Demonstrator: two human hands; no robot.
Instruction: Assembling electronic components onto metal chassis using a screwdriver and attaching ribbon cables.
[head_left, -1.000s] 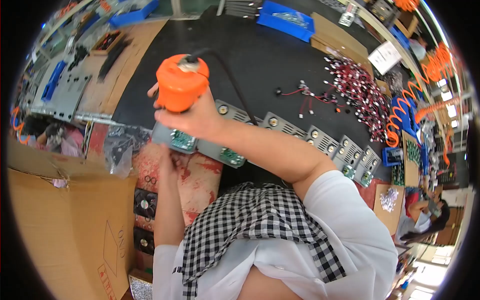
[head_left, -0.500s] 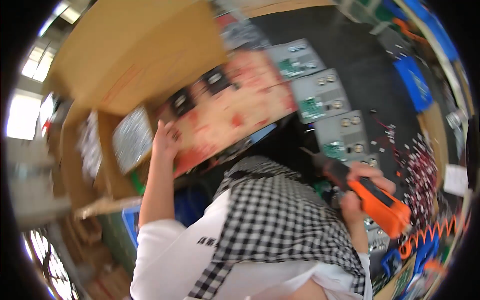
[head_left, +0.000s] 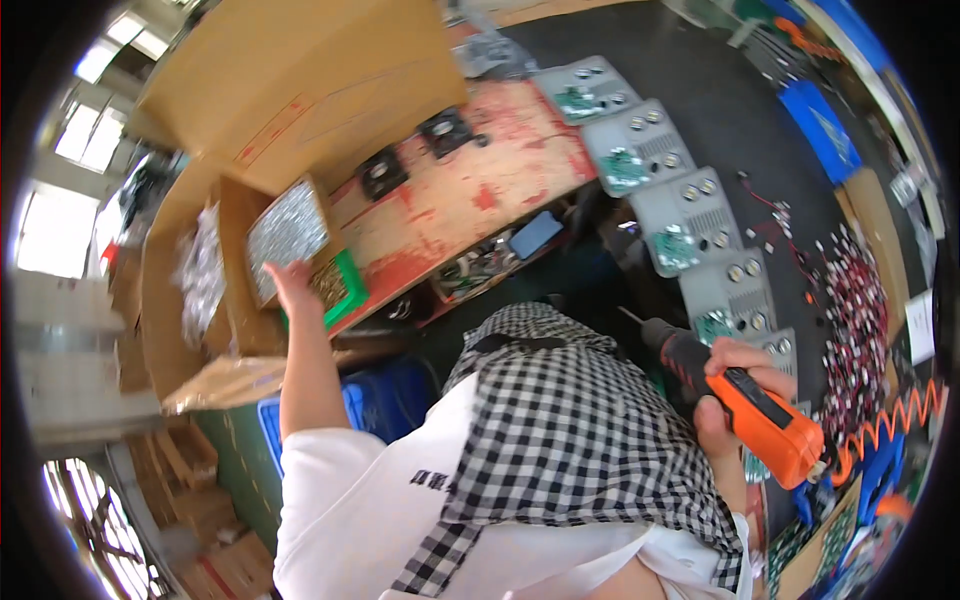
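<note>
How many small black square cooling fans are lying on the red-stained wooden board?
2. One small black square cooling fan lies near the board's left end beside the cardboard box; the other sits further right along the upper edge. More may be hidden.

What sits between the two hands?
In the head view, the checked apron on the person's chest lies between the left hand and the right hand holding the orange screwdriver.

A white short-sleeved shirt (head_left: 350,500) is being worn, with small dark lettering near the chest; a black-and-white checked apron (head_left: 570,440) is being worn over it, its dark strap running behind the neck.
</note>
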